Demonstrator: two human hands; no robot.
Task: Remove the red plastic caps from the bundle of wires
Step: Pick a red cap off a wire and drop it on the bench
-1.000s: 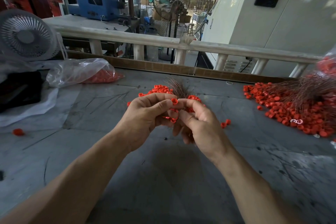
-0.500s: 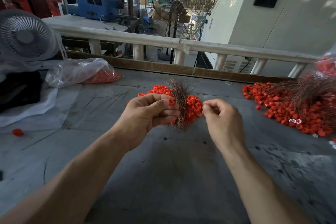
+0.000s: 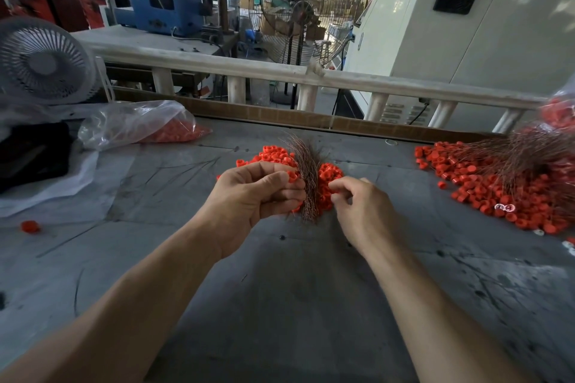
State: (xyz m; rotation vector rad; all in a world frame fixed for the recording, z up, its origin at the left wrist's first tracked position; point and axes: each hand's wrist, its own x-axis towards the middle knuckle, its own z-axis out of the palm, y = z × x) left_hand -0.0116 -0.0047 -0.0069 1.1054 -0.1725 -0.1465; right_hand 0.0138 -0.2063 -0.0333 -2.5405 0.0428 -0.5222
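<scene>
My left hand (image 3: 252, 196) grips a thin bundle of brown wires (image 3: 308, 171) that stands upright above the grey table (image 3: 280, 305). Red plastic caps (image 3: 325, 177) cluster around the bundle's middle, beside my fingers. My right hand (image 3: 364, 211) is just right of the bundle, with thumb and forefinger pinching a red cap on the bundle's right side. A pile of loose red caps (image 3: 273, 152) lies on the table behind the bundle, partly hidden by my hands.
A large heap of red caps (image 3: 497, 190) tangled with wires (image 3: 535, 149) lies at the right. A clear bag of caps (image 3: 140, 124), a black object (image 3: 31, 155) and a small fan (image 3: 43, 62) are at the left. One loose cap (image 3: 30, 226) lies near the left edge.
My right hand first drew away to the right from the bundle, then came back to its right side. The left hand kept hold of the bundle.
</scene>
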